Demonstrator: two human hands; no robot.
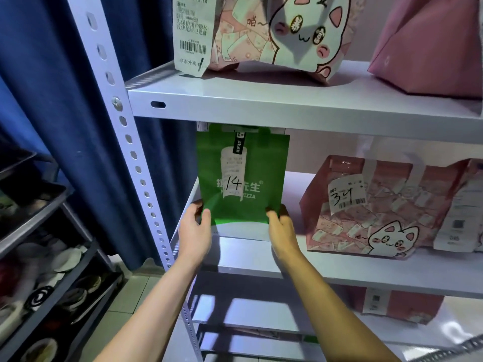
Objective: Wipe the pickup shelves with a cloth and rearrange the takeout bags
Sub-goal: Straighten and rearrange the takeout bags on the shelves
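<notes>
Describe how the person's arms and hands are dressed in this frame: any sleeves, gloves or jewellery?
Both forearms are bare up to the frame edge, no sleeves showing. The left hand and right hand wear no gloves; no watch, ring or bracelet shows.

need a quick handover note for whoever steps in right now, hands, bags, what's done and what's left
Left hand grips the lower left corner of the green bag; right hand grips its lower right corner.
The green bag, marked 14, stands at the left end of the middle shelf, apart from the pink cat bag marked 34 on its right.
Top shelf holds another cat bag and a plain pink bag.
No cloth is in view, so I cannot tell whether any wiping is done.
Left: settle the green bag, wipe if needed, and arrange the rest.
</notes>
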